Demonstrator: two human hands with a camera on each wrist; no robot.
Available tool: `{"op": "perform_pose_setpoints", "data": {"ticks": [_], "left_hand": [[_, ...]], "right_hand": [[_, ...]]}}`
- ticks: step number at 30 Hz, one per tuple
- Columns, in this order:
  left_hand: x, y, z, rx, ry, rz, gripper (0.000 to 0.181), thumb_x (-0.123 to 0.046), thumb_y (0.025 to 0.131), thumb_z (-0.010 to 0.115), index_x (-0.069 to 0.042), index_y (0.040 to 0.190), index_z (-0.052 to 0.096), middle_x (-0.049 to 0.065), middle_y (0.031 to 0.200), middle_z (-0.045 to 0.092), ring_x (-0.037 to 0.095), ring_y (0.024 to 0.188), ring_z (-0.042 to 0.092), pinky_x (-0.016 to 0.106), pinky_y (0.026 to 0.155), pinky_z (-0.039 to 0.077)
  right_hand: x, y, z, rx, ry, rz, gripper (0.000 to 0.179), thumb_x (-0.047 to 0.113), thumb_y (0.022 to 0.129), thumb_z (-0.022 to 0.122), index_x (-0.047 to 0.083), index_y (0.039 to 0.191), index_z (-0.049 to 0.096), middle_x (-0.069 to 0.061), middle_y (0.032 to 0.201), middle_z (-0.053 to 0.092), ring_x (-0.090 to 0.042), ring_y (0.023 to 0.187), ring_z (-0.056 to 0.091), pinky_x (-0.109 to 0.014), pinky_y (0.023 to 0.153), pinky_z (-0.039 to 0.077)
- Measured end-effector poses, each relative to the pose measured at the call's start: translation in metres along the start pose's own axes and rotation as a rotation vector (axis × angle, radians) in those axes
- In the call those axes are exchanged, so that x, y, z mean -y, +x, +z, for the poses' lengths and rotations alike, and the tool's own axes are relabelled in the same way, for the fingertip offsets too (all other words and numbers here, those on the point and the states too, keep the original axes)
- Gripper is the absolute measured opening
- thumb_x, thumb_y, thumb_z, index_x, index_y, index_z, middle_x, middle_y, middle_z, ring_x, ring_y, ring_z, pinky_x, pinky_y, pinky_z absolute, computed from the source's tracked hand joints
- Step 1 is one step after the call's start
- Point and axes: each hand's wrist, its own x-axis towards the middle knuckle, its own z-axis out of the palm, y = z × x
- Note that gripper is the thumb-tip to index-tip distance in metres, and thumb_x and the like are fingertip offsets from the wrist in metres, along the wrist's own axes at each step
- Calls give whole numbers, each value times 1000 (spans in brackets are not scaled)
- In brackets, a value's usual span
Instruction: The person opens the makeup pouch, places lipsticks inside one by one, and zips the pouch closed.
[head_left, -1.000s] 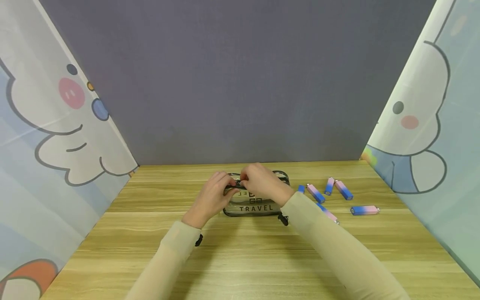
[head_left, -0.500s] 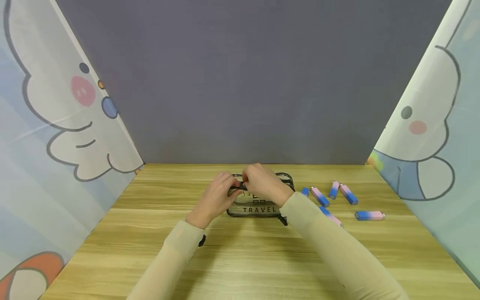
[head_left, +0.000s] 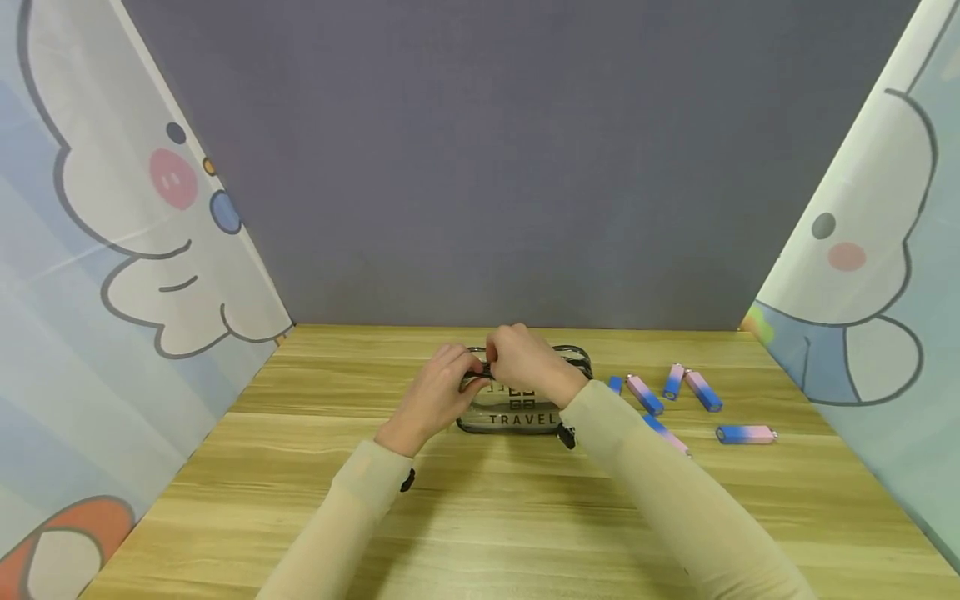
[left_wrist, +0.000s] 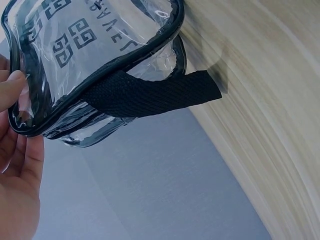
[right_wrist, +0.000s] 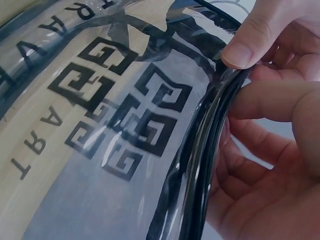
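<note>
A see-through pouch (head_left: 517, 418) with black trim and the printed word TRAVEL lies on the wooden table in front of me. My left hand (head_left: 437, 390) pinches its black upper edge near the left end, thumb on the near side. Close beside it, my right hand (head_left: 527, 360) has its curled fingers on the same edge, pinching it. In the right wrist view, the black-trimmed edges of the pouch (right_wrist: 125, 100) come together between fingers of both hands. A black fabric tab (left_wrist: 150, 95) sticks out from the end of the pouch in the left wrist view.
Several pink-and-blue four-sided sticks with small metal loops, one of them a stick (head_left: 747, 434) at the far right, lie right of the pouch; the right sleeve (head_left: 637, 458) partly covers some. A grey panel (head_left: 517, 167) stands behind the table (head_left: 337, 367), cartoon-print cloths at both sides.
The head view has turned slightly left, so the scene sits further right. Both hands stay at the pouch's upper edge, with only small finger movement; the sticks lie as before.
</note>
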Motion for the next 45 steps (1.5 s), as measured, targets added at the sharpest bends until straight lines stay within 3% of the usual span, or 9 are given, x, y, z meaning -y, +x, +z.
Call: {"op": "perform_pose_setpoints", "data": {"ticks": [3,8,16,29,45], "left_hand": [[-1,0,0,3,-4,-3,19,-8,85,84,-8,91,66,2,92,64,19,86,57,31,76,50],[1,-4,-2,-1,-1,-19,19,-7,84,84,-8,91,67,2,93,64,19,86,57,31,75,50],[-1,-4,-2,0,-4,-10,18,-7,84,84,-8,92,68,2,93,65,20,87,58,32,77,51],[1,-3,0,-3,6,11,17,-8,85,83,-8,92,68,2,93,66,20,87,59,33,77,52],[0,0,-2,14,13,0,18,-5,84,84,-8,92,67,2,92,65,20,85,58,33,74,51]], "right_hand": [[2,2,0,20,24,47,21,-5,92,57,7,79,67,-4,62,53,-12,48,37,-27,48,32],[8,7,3,30,27,81,27,3,96,62,9,71,66,-2,60,55,-11,46,40,-26,46,36],[9,9,3,67,19,119,45,-2,93,55,16,54,41,6,45,26,-8,40,21,-24,41,22],[3,10,-1,113,56,164,49,5,94,61,17,51,43,6,42,28,-9,38,22,-25,41,23],[-3,3,-6,88,76,119,51,2,96,57,18,51,39,7,43,25,-9,40,19,-25,42,20]]}}
